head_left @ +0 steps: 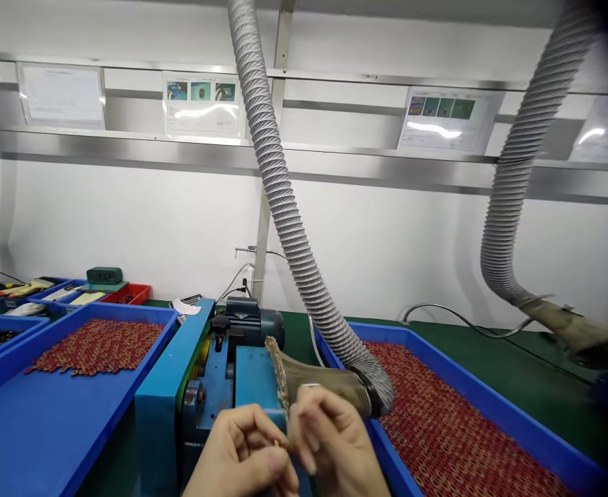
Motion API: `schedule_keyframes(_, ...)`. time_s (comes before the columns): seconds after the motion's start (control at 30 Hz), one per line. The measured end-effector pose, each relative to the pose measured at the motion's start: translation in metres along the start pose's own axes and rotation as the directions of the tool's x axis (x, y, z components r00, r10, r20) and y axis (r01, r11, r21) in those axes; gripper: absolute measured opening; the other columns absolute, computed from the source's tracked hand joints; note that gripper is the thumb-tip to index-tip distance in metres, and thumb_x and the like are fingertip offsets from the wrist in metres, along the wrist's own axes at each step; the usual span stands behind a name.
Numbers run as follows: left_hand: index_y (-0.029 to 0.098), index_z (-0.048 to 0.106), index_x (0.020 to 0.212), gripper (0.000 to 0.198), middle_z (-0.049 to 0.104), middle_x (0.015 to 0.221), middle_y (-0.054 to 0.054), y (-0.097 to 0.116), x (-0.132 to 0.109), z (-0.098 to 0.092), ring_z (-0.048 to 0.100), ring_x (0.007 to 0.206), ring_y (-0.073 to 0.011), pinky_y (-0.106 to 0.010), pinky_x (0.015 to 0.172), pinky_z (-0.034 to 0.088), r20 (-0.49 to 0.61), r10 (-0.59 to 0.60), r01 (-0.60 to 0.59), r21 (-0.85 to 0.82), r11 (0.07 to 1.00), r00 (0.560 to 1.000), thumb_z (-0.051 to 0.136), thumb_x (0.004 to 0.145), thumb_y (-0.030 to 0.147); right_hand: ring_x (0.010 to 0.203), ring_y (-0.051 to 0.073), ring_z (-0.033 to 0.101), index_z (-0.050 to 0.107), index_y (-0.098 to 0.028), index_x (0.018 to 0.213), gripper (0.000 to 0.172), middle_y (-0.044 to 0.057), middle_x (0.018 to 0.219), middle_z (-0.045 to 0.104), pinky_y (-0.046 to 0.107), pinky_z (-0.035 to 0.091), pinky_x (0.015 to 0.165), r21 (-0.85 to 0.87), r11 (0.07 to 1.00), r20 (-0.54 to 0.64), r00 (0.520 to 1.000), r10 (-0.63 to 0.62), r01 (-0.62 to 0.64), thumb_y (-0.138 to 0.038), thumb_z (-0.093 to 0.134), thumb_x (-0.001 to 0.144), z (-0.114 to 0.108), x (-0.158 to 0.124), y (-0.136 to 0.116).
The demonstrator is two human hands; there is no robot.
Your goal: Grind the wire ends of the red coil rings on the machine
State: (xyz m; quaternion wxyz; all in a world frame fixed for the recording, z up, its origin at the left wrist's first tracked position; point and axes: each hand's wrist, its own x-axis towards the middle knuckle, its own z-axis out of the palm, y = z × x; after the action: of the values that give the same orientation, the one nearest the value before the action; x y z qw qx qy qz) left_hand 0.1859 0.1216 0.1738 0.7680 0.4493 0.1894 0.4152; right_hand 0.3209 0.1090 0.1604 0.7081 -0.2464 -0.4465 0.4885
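Bottom centre: left hand (241,455), right hand (335,449) both pinched small part (283,445); axis unclear | left tray (50,428), right tray (490,395) held red pieces (96,345)

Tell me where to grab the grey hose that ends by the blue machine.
Take the grey hose around its ribbed lower stretch, just above the flat nozzle, coming from the right over the right tray. The ribs likely stop slipping; the left hand and right hand, pinching a small part, crowd the near side.
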Motion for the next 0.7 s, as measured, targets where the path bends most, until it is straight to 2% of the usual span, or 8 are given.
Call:
schedule_keyframes(0.1, 0.013, 0.066, 0.074, 0.040, 0.076, 0.060, -0.002, 0.001, -0.003, -0.002, 0.071, 0.053, -0.0106, -0.014, 0.051, 0.046, -0.010, -0.008, 0.008, 0.002, 1.000, 1.000, 0.091, 0.061, 0.042, 0.046, 0.009, 0.043, 0.073, -0.023, 0.075, 0.023, -0.006, 0.050, 0.046, 0.020, 0.038, 0.050, -0.026, 0.994, -0.036, 0.994, -0.102, 0.101, -0.044, 0.073, 0.086, -0.012, 0.004, 0.000)
schedule_keyframes(0.13, 0.013, 0.067, 0.076, 0.040, 0.077, 0.062, -0.002, 0.001, -0.004, -0.003, 0.072, 0.055, -0.0112, -0.014, 0.051, 0.046, -0.011, 0.005, -0.005, -0.009, 1.000, 1.000, 0.090, 0.062, 0.042, 0.050, 0.010, 0.048, 0.076, -0.024, 0.078, 0.021, -0.004, 0.054, 0.051, 0.021, 0.041, 0.053, -0.088, 0.989, 0.018, 0.993, -0.114, 0.115, -0.043, 0.073, 0.086, -0.014, 0.004, -0.001)
schedule_keyframes(0.2, 0.014, 0.066, 0.079, 0.040, 0.077, 0.064, -0.002, 0.002, -0.005, -0.004, 0.073, 0.056, -0.0115, -0.015, 0.052, 0.048, -0.005, 0.040, -0.040, -0.032, 0.999, 0.999, 0.089, 0.063, 0.043, 0.057, 0.013, 0.056, 0.080, -0.025, 0.089, 0.020, 0.000, 0.064, 0.059, 0.025, 0.047, 0.059, -0.226, 0.968, 0.196, 0.979, -0.061, 0.106, -0.044, 0.072, 0.086, -0.013, 0.003, -0.002)
schedule_keyframes(0.27, 0.015, 0.065, 0.079, 0.040, 0.076, 0.063, -0.001, 0.003, -0.006, -0.006, 0.071, 0.055, -0.0103, -0.015, 0.054, 0.050, 0.010, 0.065, -0.065, -0.041, 0.997, 0.998, 0.088, 0.065, 0.045, 0.053, 0.012, 0.056, 0.080, -0.028, 0.096, 0.022, 0.000, 0.072, 0.060, 0.026, 0.049, 0.056, -0.244, 0.968, 0.303, 0.953, 0.025, 0.052, -0.046, 0.072, 0.085, -0.006, 0.000, 0.000)
schedule_keyframes(0.4, 0.014, 0.061, 0.074, 0.042, 0.073, 0.058, 0.001, 0.003, -0.005, -0.008, 0.067, 0.049, -0.0065, -0.011, 0.049, 0.044, 0.017, 0.040, -0.040, -0.013, 0.999, 0.999, 0.087, 0.067, 0.047, 0.037, 0.006, 0.043, 0.075, -0.019, 0.073, 0.027, -0.006, 0.048, 0.048, 0.021, 0.040, 0.044, 0.035, 0.990, 0.186, 0.974, 0.129, -0.138, -0.044, 0.078, 0.080, 0.013, -0.004, 0.011)
schedule_keyframes(0.5, 0.014, 0.060, 0.074, 0.044, 0.073, 0.058, 0.000, 0.004, -0.005, -0.008, 0.067, 0.049, -0.0063, -0.010, 0.045, 0.040, 0.036, 0.010, -0.011, 0.019, 1.000, 0.999, 0.087, 0.067, 0.048, 0.034, 0.007, 0.037, 0.068, -0.019, 0.067, 0.032, -0.008, 0.043, 0.044, 0.019, 0.033, 0.037, 0.134, 0.972, 0.156, 0.973, 0.171, -0.192, -0.047, 0.078, 0.079, 0.015, -0.002, 0.013)
schedule_keyframes(0.6, 0.014, 0.062, 0.075, 0.042, 0.075, 0.060, -0.001, 0.004, -0.006, -0.007, 0.068, 0.051, -0.0065, -0.010, 0.046, 0.040, 0.045, -0.013, 0.012, 0.023, 1.000, 0.999, 0.087, 0.067, 0.047, 0.037, 0.005, 0.029, 0.066, -0.021, 0.068, 0.030, -0.010, 0.047, 0.037, 0.018, 0.030, 0.040, 0.253, 0.960, 0.040, 0.993, 0.111, -0.117, -0.046, 0.078, 0.080, 0.009, 0.001, 0.007)
schedule_keyframes(0.7, 0.014, 0.065, 0.078, 0.039, 0.077, 0.065, -0.001, 0.007, -0.009, -0.005, 0.072, 0.056, -0.0082, -0.011, 0.049, 0.042, 0.011, 0.016, -0.016, 0.010, 1.000, 1.000, 0.089, 0.065, 0.043, 0.043, 0.006, 0.038, 0.071, -0.020, 0.068, 0.028, -0.007, 0.048, 0.043, 0.018, 0.033, 0.047, 0.158, 0.987, -0.074, 0.997, 0.029, -0.017, -0.044, 0.081, 0.078, 0.006, -0.002, -0.003)
